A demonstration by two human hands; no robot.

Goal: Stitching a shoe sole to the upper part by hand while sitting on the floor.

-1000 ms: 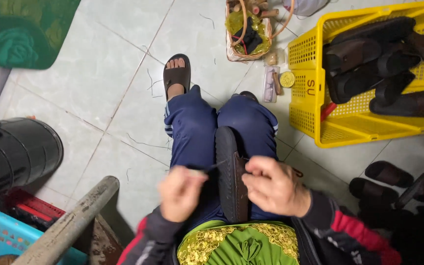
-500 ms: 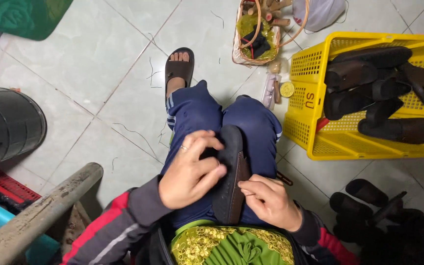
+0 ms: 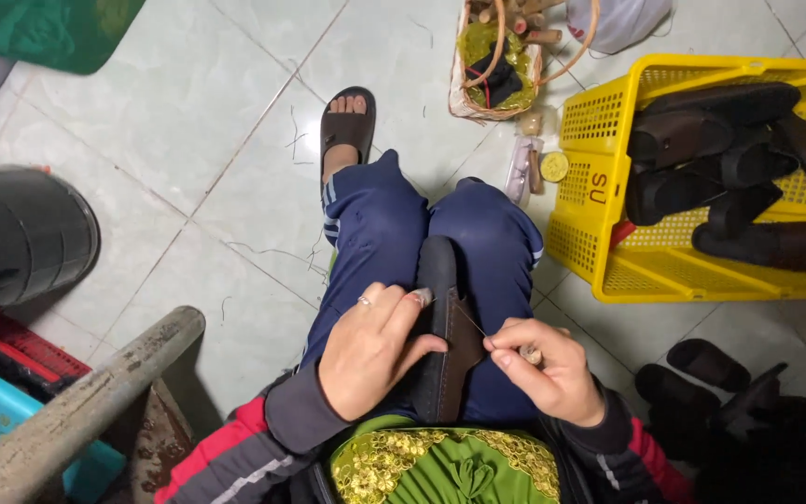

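Head view, person seated, looking down at lap; dark sandal sole [image 3: 440,336] stands on edge between the knees, clamped by the blue trouser legs [image 3: 375,233]; its long axis runs straight away from the body, toe end toward the tiled floor [image 3: 188,140], heel end near the green embroidered garment [image 3: 440,467].

Left hand [image 3: 370,350] lies against the left face of the sole; fingers curl over its upper edge and grip it, ring visible on one finger; thumb appears to press the side.

Right hand [image 3: 548,369] sits just beside the right face of the sole, slightly nearer the body than the left; fingers pinched closed on a small tool [image 3: 531,355], probably a needle or awl handle, too small to tell which; a thin thread [image 3: 470,322] runs taut from that pinch up and leftward to the sole's edge, close to the left fingertips.

Key relation: stitch point lies left and forward of the right fingers; thread crosses the sole's long axis at a slant; left hand is the nearer one to that point.

Surroundings: yellow basket [image 3: 599,233] of dark sandals to the right; wicker basket [image 3: 501,65] ahead; black drum [image 3: 20,233] at left.
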